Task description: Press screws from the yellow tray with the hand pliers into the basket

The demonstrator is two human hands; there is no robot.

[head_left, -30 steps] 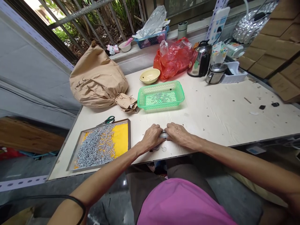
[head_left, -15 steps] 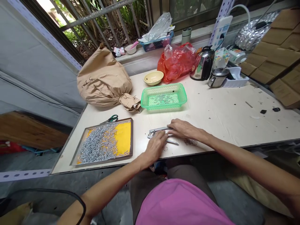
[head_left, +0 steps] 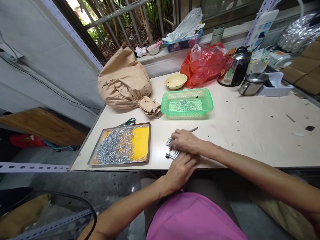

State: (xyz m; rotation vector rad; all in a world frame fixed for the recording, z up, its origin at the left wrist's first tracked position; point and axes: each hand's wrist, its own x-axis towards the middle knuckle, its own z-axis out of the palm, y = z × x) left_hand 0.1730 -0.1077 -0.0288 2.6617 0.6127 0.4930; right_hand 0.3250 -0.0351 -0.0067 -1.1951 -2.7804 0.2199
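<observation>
A pair of metal pliers (head_left: 175,154) with a spring near its jaws lies on the table close to the front edge. My right hand (head_left: 187,142) is over it, fingers curled down onto the tool, and one handle sticks out beyond the knuckles. Just below, at the table edge, my left hand (head_left: 180,169) has its fingers bent together beside the lower handle and partly under the right hand. What the left fingertips hold, if anything, is hidden. To the left is a shallow tray (head_left: 149,143) with a yellow bottom and many small silvery metal pieces (head_left: 112,148).
A green plastic basket (head_left: 187,113) with some metal pieces stands behind the hands. Scissors (head_left: 130,121) lie behind the tray. Farther back are a brown paper sack (head_left: 125,83), a yellow bowl (head_left: 176,81), a red plastic bag (head_left: 203,68) and a kettle (head_left: 235,68).
The pliers have turned, with one handle now pointing up to the right. My right hand has come left over the tool. My left hand has drawn back toward the table edge.
</observation>
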